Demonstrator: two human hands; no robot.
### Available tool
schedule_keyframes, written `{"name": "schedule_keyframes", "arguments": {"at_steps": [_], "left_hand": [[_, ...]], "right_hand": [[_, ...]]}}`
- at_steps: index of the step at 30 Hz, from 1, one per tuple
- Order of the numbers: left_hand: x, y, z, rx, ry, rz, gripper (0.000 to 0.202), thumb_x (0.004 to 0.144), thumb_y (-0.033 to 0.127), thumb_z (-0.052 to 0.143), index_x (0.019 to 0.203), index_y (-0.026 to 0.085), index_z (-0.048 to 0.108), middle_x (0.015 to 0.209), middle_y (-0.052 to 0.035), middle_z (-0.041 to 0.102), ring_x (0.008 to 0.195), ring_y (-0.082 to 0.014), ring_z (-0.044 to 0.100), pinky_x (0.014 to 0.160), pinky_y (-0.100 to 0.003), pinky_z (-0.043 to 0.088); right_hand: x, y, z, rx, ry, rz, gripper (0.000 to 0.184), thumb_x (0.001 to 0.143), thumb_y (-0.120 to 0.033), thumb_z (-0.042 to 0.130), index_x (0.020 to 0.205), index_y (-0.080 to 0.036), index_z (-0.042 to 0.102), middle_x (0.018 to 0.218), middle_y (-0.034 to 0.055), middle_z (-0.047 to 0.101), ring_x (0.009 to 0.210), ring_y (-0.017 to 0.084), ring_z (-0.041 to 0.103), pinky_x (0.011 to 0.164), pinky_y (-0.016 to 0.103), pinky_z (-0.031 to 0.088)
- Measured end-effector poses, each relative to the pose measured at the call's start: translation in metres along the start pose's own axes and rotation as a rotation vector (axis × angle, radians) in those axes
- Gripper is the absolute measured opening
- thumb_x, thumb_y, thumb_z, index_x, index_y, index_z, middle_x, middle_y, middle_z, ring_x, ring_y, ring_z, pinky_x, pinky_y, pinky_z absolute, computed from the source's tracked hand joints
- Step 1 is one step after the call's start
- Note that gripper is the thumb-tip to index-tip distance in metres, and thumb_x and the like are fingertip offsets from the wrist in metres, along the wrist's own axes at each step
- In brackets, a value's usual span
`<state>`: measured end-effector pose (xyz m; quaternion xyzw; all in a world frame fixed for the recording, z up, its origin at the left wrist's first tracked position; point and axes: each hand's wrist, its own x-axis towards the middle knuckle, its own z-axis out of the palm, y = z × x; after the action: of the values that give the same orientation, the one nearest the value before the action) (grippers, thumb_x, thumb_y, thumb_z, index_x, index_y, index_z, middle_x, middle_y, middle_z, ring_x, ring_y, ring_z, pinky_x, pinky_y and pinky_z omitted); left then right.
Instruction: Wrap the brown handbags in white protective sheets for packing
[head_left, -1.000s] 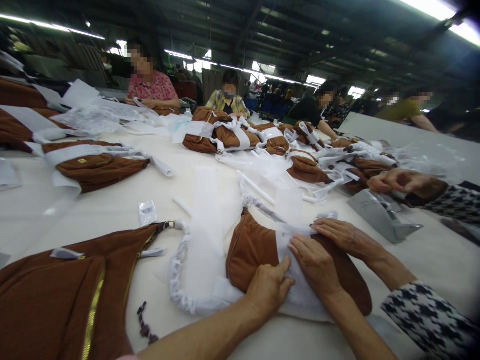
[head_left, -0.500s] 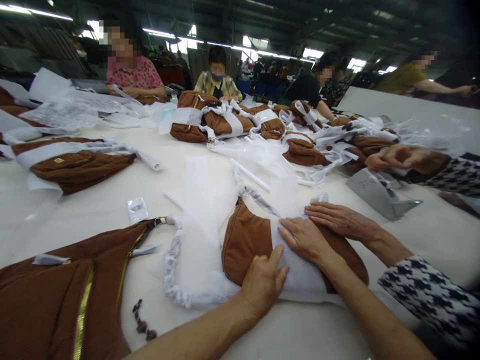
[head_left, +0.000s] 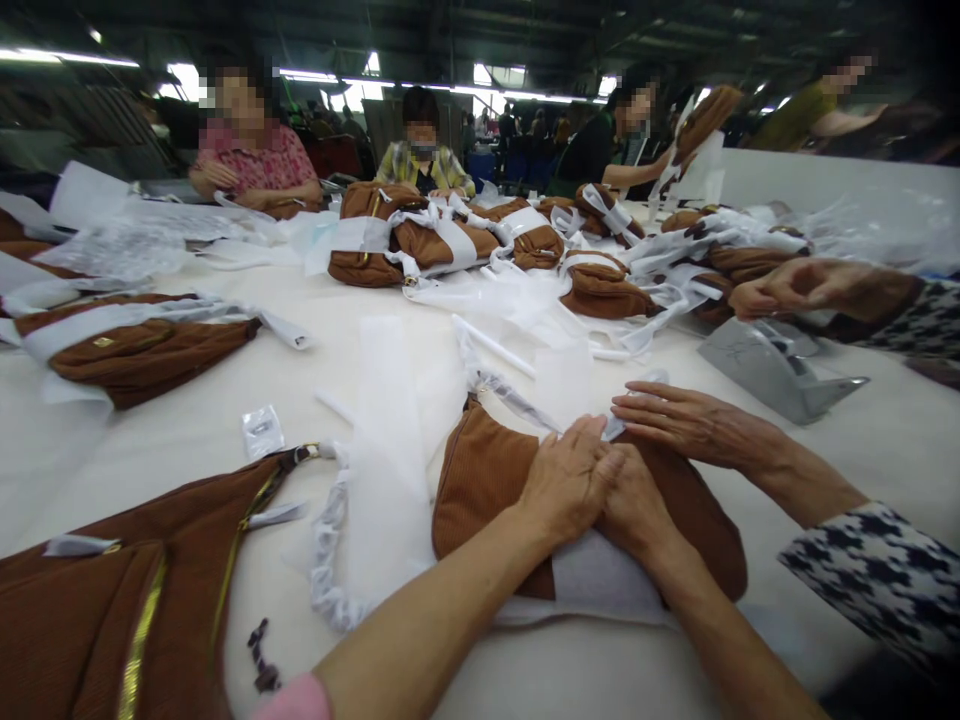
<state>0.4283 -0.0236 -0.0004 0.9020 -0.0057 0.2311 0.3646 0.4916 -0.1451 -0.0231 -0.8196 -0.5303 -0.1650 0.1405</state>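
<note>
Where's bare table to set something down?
Bare white tabletop: between the white-banded brown fabric bag and gold-zippered brown fabric bag at left; between the grey bent plate and the nearer black-and-white houndstooth sleeve. Crowded: the far heap of wrapped brown bags; around your left hand and right hand.

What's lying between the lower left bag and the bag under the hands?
In the head view, a wrapped strap, white strip and dark cord.
</note>
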Motion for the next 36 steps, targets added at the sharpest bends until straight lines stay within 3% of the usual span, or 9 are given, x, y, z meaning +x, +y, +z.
{"name": "schedule_keyframes", "arguments": {"at_steps": [5, 11, 15, 19, 24, 30, 36], "left_hand": [[-0.012, -0.017, 0.024, 0.114, -0.117, -0.007, 0.051, 0.09, 0.047, 0.026, 0.135, 0.022, 0.024, 0.136, -0.0049, 0.037, 0.124, -0.0223, 0.032, 0.104, -0.043, 0.025], [-0.017, -0.017, 0.026, 0.251, -0.137, 0.008, 0.051, 0.086, 0.053, 0.034, 0.126, 0.023, 0.041, 0.129, -0.0072, 0.044, 0.121, -0.0274, 0.035, 0.101, -0.046, 0.027], [-0.006, -0.007, 0.022, 0.308, -0.171, 0.038, 0.045, 0.086, 0.05, 0.036, 0.12, 0.022, 0.047, 0.124, -0.0074, 0.049, 0.117, -0.028, 0.04, 0.098, -0.046, 0.03], [0.006, 0.002, 0.021, 0.358, -0.291, -0.018, 0.036, 0.087, 0.045, 0.036, 0.098, 0.02, 0.059, 0.099, -0.0065, 0.06, 0.098, -0.0258, 0.051, 0.086, -0.042, 0.039], [0.005, -0.007, 0.032, 0.312, -0.12, -0.049, 0.034, 0.088, 0.043, 0.036, 0.109, 0.023, 0.055, 0.11, -0.0053, 0.055, 0.108, -0.0231, 0.045, 0.092, -0.04, 0.034], [-0.002, -0.012, 0.03, 0.291, -0.072, -0.023, 0.033, 0.087, 0.04, 0.038, 0.111, 0.023, 0.055, 0.114, -0.0065, 0.051, 0.107, -0.021, 0.044, 0.091, -0.036, 0.035], [-0.02, -0.001, 0.028, 0.316, 0.005, -0.051, 0.035, 0.086, 0.036, 0.04, 0.117, 0.023, 0.05, 0.116, -0.007, 0.048, 0.114, -0.0219, 0.038, 0.098, -0.04, 0.027]], "right_hand": [[-0.045, -0.001, -0.011, 0.015, 0.074, 0.055, 0.038, 0.089, -0.034, 0.035, 0.117, -0.017, 0.053, 0.112, 0.0094, 0.058, 0.108, 0.02, 0.05, 0.089, 0.034, 0.04], [-0.116, -0.01, -0.027, -0.022, 0.052, 0.038, 0.041, 0.086, -0.026, 0.041, 0.126, -0.016, 0.045, 0.122, 0.01, 0.052, 0.114, 0.023, 0.046, 0.094, 0.038, 0.04], [-0.147, -0.016, -0.02, -0.035, 0.065, 0.004, 0.054, 0.082, -0.006, 0.041, 0.134, -0.013, 0.031, 0.127, 0.0137, 0.046, 0.119, 0.027, 0.041, 0.096, 0.044, 0.038], [-0.157, -0.016, -0.011, -0.005, 0.058, 0.009, 0.059, 0.081, 0.002, 0.037, 0.136, -0.014, 0.026, 0.131, 0.0147, 0.042, 0.121, 0.028, 0.037, 0.098, 0.047, 0.036], [-0.156, -0.009, -0.011, -0.003, 0.009, -0.044, 0.058, 0.08, 0.0, 0.041, 0.136, -0.012, 0.028, 0.129, 0.0157, 0.044, 0.121, 0.029, 0.037, 0.099, 0.046, 0.035], [-0.147, -0.008, -0.017, 0.077, 0.036, -0.062, 0.058, 0.079, 0.002, 0.046, 0.133, -0.012, 0.033, 0.12, 0.0163, 0.051, 0.117, 0.028, 0.042, 0.092, 0.046, 0.042], [-0.147, 0.001, -0.02, 0.175, 0.124, -0.06, 0.051, 0.08, -0.002, 0.049, 0.126, -0.022, 0.044, 0.101, 0.0076, 0.061, 0.102, 0.02, 0.053, 0.084, 0.038, 0.048]]}}
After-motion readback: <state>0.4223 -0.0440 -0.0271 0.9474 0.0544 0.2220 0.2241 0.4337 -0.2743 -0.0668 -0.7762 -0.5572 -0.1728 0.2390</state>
